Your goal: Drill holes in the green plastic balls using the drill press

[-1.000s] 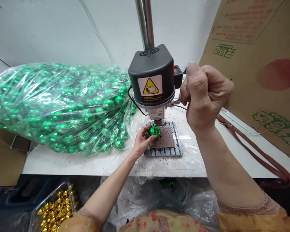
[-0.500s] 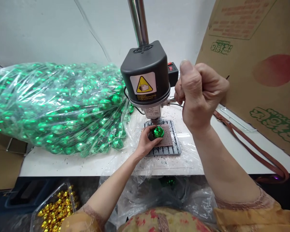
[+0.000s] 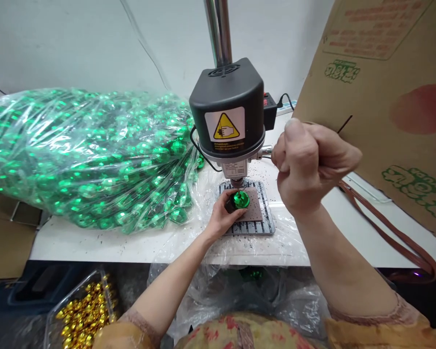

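Two hands engaged: left hand [image 3: 223, 215] pinches green ball [image 3: 241, 198] under drill press [image 3: 228, 118]; right hand [image 3: 308, 162] fists around lever.

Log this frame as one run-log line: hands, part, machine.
left hand: holds green ball on drill plate | right hand: fist on feed lever | drill head: over ball | bag of green balls: left

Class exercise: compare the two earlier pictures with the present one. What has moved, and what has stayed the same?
The right hand, fisted on the lever of the small drill press, has swung downward. The left hand has turned the green faceted ball slightly on the drill table. Unchanged: both grips, the bag of green balls, the tray of gold balls, the cardboard box.
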`<state>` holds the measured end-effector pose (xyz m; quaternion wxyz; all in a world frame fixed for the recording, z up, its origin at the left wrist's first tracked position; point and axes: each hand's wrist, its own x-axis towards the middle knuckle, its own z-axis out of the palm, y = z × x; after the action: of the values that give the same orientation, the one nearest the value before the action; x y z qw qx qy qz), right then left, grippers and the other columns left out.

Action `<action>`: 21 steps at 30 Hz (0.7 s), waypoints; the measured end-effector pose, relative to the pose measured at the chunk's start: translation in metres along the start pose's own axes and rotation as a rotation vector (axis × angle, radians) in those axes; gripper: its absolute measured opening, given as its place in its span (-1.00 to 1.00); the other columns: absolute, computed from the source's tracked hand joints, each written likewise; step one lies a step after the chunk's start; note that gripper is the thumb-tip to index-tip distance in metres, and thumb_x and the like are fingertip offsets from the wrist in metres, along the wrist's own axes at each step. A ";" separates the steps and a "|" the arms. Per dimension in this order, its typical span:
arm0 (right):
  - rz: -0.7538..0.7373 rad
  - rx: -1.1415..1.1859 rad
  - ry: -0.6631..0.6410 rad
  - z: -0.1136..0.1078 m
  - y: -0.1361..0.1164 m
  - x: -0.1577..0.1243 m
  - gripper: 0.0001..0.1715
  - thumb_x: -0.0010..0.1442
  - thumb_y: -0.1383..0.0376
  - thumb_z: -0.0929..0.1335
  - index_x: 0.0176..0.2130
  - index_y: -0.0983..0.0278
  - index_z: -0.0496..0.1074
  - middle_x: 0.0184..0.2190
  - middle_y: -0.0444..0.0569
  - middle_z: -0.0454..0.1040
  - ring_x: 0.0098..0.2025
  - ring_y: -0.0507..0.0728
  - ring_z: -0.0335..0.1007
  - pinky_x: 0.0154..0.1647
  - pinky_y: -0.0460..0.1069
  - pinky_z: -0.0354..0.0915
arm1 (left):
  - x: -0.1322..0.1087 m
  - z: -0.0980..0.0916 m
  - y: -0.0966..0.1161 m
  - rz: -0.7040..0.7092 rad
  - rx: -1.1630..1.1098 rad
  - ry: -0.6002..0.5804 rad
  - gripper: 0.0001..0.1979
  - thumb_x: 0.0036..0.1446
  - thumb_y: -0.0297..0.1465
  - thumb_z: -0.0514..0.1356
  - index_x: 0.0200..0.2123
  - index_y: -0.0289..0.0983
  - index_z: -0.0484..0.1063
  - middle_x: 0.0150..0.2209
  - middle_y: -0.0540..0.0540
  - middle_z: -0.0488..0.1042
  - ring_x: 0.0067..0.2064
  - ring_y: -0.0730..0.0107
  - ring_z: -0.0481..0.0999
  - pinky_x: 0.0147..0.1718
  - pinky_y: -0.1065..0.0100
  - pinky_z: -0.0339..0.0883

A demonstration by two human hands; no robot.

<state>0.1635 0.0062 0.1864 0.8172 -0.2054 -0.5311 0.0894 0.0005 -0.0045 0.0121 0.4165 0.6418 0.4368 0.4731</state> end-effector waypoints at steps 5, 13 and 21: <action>-0.061 0.003 0.020 -0.004 0.001 -0.013 -0.38 0.34 0.34 0.35 -0.63 0.28 -0.02 -0.69 -0.23 -0.02 -0.63 -0.10 -0.08 -0.52 0.03 -0.17 | -0.001 -0.001 -0.003 0.006 -0.006 -0.010 -0.43 0.09 -0.21 0.50 0.12 -0.20 0.45 0.10 -0.19 0.57 0.13 0.07 0.56 0.16 0.10 0.42; -0.193 0.021 0.050 -0.007 0.012 -0.019 -0.35 0.30 0.35 0.36 -0.60 0.27 -0.13 -0.69 -0.24 -0.12 -0.67 -0.10 -0.14 -0.63 0.00 -0.19 | -0.001 0.001 -0.002 -0.005 -0.055 0.000 -0.42 0.07 -0.19 0.52 0.11 -0.19 0.46 0.08 -0.18 0.57 0.12 0.07 0.56 0.17 0.10 0.41; -0.226 0.038 0.000 -0.015 0.017 -0.027 -0.36 0.28 0.35 0.36 -0.56 0.26 -0.15 -0.68 -0.23 -0.11 -0.66 -0.09 -0.16 -0.62 -0.03 -0.09 | -0.001 0.000 -0.003 0.019 -0.015 0.002 -0.44 0.09 -0.21 0.51 0.11 -0.19 0.47 0.10 -0.19 0.56 0.13 0.05 0.56 0.18 0.08 0.41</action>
<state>0.1675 0.0082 0.1514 0.8259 -0.1287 -0.5488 0.0067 0.0003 -0.0047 0.0095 0.4163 0.6422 0.4275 0.4812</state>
